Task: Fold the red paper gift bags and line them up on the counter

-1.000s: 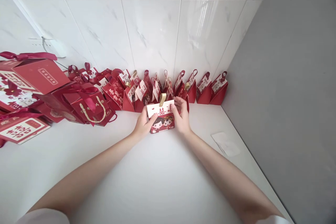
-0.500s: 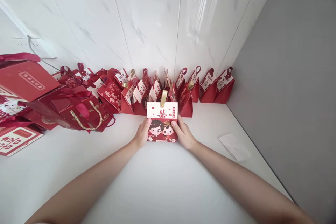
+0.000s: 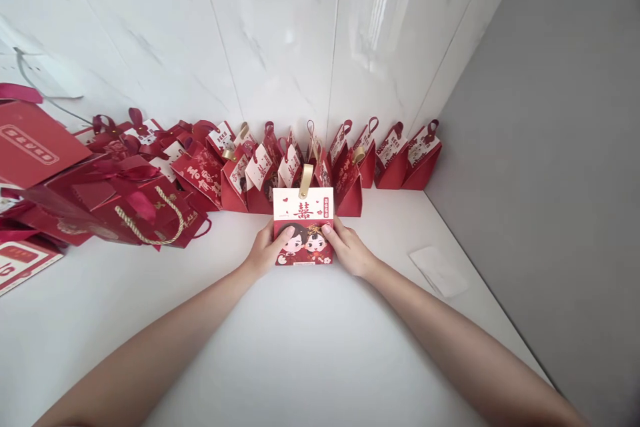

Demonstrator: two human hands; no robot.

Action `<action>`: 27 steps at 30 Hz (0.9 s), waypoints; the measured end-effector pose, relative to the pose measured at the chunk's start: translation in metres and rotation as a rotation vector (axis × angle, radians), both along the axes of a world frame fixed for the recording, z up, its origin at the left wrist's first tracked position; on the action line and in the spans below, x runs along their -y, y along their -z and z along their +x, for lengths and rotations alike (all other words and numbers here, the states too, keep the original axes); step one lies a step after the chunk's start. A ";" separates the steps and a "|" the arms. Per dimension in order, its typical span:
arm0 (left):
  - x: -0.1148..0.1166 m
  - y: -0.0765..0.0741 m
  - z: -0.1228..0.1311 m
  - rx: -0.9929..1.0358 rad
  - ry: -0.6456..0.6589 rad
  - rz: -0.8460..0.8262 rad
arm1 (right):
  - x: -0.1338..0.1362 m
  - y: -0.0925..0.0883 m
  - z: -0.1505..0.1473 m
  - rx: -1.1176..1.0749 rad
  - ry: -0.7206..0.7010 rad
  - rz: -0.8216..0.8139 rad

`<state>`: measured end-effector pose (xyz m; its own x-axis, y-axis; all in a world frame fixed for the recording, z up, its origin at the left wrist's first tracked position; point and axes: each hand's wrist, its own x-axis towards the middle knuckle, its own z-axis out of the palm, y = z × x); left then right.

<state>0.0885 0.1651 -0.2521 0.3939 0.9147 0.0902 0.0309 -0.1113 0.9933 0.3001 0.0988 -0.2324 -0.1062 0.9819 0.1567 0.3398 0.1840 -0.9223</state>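
Note:
A small red and white gift box [image 3: 303, 213] with a cartoon couple on its front and a gold strap on top stands upright on the white table [image 3: 300, 347]. My left hand [image 3: 267, 250] grips its left side, thumb pressed on the front. My right hand [image 3: 347, 248] grips its right side the same way. Directly behind the box runs a row of several small red gift bags [image 3: 350, 170] along the tiled wall.
Larger red gift bags with a gold rope handle [image 3: 145, 210] and red boxes [image 3: 30, 147] are piled at the left. A white slip of paper [image 3: 437, 271] lies on the table at the right, near the grey wall [image 3: 550, 147].
The box has been turned upright to face me and drawn slightly toward me. Both hands shifted from its top to its lower sides, thumbs on the front.

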 end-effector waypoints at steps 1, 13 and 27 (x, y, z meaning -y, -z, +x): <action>0.000 -0.001 0.000 -0.012 0.009 0.011 | 0.002 -0.005 0.011 0.058 -0.014 -0.008; -0.003 0.001 0.001 -0.057 0.049 0.107 | -0.050 0.046 0.201 0.798 0.715 -0.285; -0.004 0.001 0.002 -0.077 0.051 0.074 | -0.056 0.039 0.126 0.781 0.224 -0.191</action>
